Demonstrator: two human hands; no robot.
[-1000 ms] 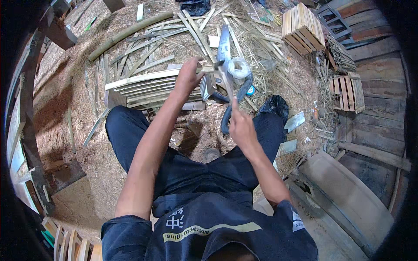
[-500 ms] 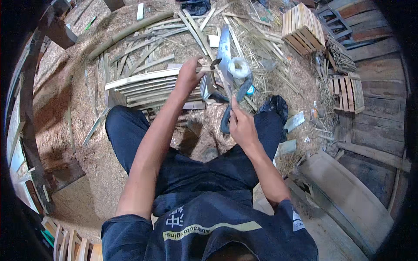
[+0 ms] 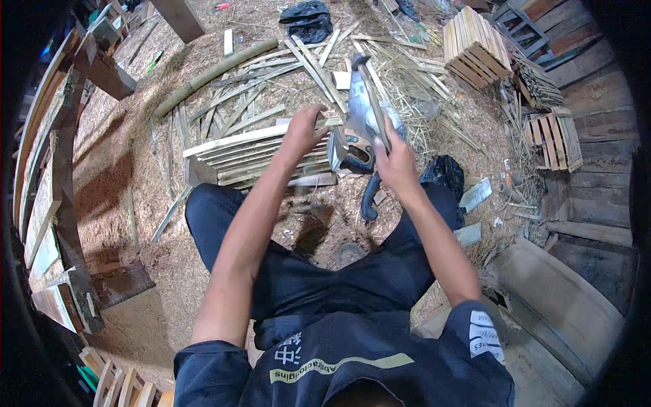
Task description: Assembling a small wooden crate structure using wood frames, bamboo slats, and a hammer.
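My right hand [image 3: 399,163] is closed round the wooden handle of a hammer [image 3: 374,102], its dark head raised and pointing away from me. At the right end of a slatted wooden crate [image 3: 237,144], my left hand [image 3: 302,134] is by the top slat, fingers loosely bent and apart; whether they touch the slat is hard to tell. The crate lies on its side between my knees. Just right of it lies a handsaw [image 3: 357,152], its blade partly behind the hammer. A dark curved tool handle [image 3: 370,197] lies below the saw.
Loose wooden strips [image 3: 258,88] and a long pole [image 3: 217,74] lie on the shavings-covered floor ahead. Finished-looking slatted crates [image 3: 477,47] stand at the far right. A black plastic bag [image 3: 306,22] lies at the back. Beside my right knee is another black bag [image 3: 444,178].
The hammer has lifted off the crate's right corner, its head swinging up and away. My left hand's fingers have loosened at that corner. The whole view has shifted slightly.
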